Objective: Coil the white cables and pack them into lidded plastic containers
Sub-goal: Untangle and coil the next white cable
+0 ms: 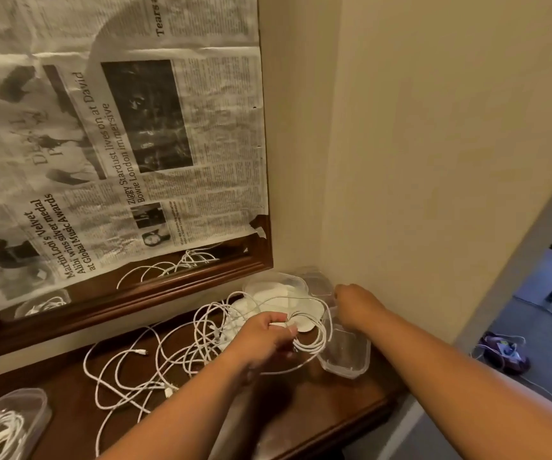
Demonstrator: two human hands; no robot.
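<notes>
Hands, 2 — left hand [264, 336] grips 1 white cable coil [312, 345], right hand [357, 303] grasp unclear, near 1 open container [347, 358].

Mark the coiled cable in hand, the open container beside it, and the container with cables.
coiled cable [312, 347]: head view, loops on its right side.
open container [344, 368]: head view, near wall.
container with cables [19, 398]: head view, clear top.

Newspaper [112, 134] headline: "Ziggy Stardust lives on".
</notes>
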